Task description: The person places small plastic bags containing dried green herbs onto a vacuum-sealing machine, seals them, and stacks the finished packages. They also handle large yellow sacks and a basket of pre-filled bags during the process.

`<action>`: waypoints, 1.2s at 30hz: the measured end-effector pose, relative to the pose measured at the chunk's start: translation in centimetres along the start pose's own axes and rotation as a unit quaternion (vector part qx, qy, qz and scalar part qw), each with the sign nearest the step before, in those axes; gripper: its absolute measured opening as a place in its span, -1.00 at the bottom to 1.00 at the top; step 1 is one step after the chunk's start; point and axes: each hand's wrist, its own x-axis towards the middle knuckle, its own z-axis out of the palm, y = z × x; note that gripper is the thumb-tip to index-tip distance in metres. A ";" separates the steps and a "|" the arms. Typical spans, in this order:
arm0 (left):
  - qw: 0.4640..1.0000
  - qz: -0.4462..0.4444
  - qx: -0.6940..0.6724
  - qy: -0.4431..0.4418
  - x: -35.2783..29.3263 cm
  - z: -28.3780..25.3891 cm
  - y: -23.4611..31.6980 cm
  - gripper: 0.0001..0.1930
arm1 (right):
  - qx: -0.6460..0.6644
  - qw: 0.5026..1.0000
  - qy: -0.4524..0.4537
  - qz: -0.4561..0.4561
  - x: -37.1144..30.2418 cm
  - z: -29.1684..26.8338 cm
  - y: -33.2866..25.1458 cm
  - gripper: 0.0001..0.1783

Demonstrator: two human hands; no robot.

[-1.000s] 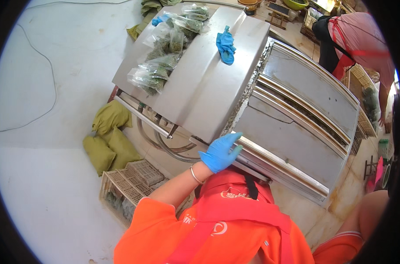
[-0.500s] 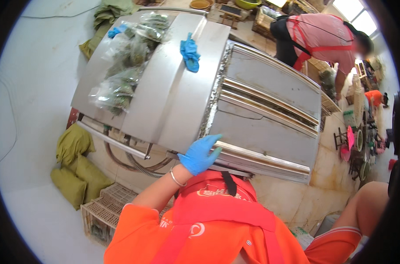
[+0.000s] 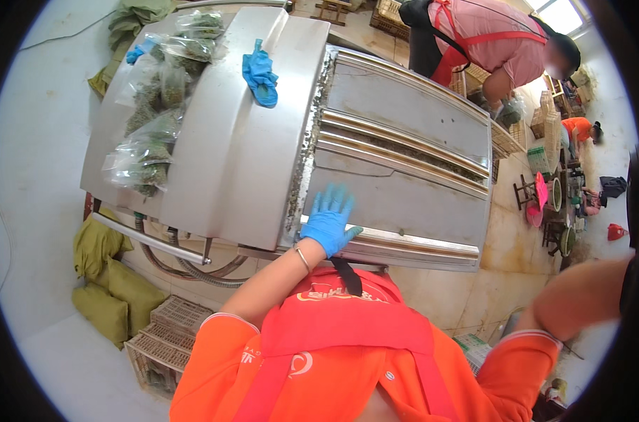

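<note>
My left hand (image 3: 329,221), in a blue glove, is open with its fingers spread. It reaches over the near metal bar (image 3: 418,246) onto the grey bed of a steel machine (image 3: 397,172) that looks like a vacuum sealer; whether it presses down, I cannot tell. Only my bent right arm (image 3: 573,299) shows, at the right edge, and its hand is out of view. To the left is the machine's steel cover (image 3: 228,155), with a crumpled blue glove (image 3: 260,74) on it. Several see-through bags of green-brown plant matter (image 3: 147,158) lie in a row on its far left part.
A metal rail (image 3: 150,235) and hoses (image 3: 207,274) run along the machine's near left side. Olive sacks (image 3: 98,309) and a plastic crate (image 3: 154,352) stand below. Beyond the machine, a co-worker in pink (image 3: 499,35) bends over crates (image 3: 506,141). Another person in orange (image 3: 578,129) is farther right.
My left hand has moved farther onto the grey bed, its fingers spreading and pointing away from me. The whole view has shifted, so the machine sits farther left. The co-worker in pink has shifted posture.
</note>
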 end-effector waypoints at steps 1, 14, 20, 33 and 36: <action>0.998 -0.058 0.004 0.014 -0.6 0.4 -1.2 -0.10 | 0.041 0.998 0.007 0.057 -1.0 0.7 4.3 -0.56; 0.987 -0.144 0.056 0.034 0.6 1.8 -0.4 0.06 | -0.488 0.654 -0.196 0.544 -37.9 -4.8 28.4 0.03; 0.979 -0.164 0.114 0.033 1.8 1.0 0.5 0.13 | -0.461 0.641 -0.265 0.554 -38.0 -4.8 29.6 0.10; 0.972 -0.070 -0.053 0.217 10.2 2.3 1.1 -0.88 | -0.513 0.710 -0.242 0.417 -36.9 -4.1 29.2 -0.07; 0.974 -0.096 0.022 0.205 9.9 2.8 1.0 -0.89 | -0.347 0.872 -0.243 0.243 -34.5 -1.1 27.2 -0.45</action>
